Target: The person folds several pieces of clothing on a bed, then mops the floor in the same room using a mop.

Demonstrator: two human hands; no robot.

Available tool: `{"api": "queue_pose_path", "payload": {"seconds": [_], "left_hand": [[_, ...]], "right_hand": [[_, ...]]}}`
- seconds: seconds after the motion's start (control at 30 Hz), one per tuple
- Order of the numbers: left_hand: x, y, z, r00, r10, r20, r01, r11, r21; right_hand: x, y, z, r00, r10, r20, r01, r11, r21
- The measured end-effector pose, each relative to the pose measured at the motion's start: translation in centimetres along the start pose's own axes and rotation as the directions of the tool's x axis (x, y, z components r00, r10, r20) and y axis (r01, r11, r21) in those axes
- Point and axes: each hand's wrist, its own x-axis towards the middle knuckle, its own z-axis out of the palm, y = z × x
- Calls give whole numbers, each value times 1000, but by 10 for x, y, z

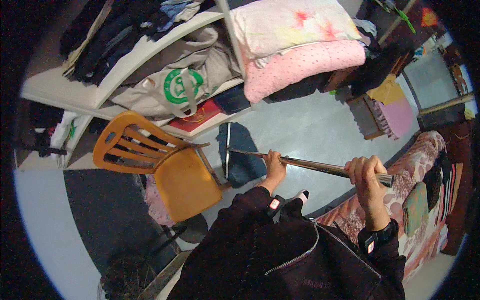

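Observation:
A long metal pole slants across the view, with both my hands wrapped round it. My left hand is closed on its lower part, and my right hand grips it close to the top end. At the far end, the mop's narrow light bar rests by a dark blue cloth-like head lying on the grey floor. The head lies just right of a wooden chair's front edge. Part of the pole is hidden under my fingers.
A wooden chair stands at the left, close to the mop head. Shelves with clothes and bags line the far side. A pink blanket sits under a flowered pillow. A patterned bed cover borders the right.

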Motion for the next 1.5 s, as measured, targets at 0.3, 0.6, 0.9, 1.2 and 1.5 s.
{"api": "queue_pose_path", "payload": {"seconds": [0.3, 0.6, 0.9, 1.2, 1.5], "left_hand": [[5, 67, 136, 976, 153, 158, -140, 986, -87], [3, 172, 278, 814, 299, 497, -230, 953, -196], [-14, 270, 343, 582, 541, 607, -501, 826, -257], [23, 253, 276, 658, 399, 639, -442, 891, -101], [17, 133, 170, 809, 254, 530, -363, 925, 111]], "right_hand": [[-45, -41, -106, 970, -71, -235, 50, 995, -91], [-120, -68, -219, 833, -148, -533, 75, 985, -157], [-179, -82, -279, 754, -226, -616, 59, 958, -279], [-124, -65, -304, 851, -173, -496, 111, 982, -152], [-81, -6, -276, 969, 0, -248, 9, 999, 35]]}}
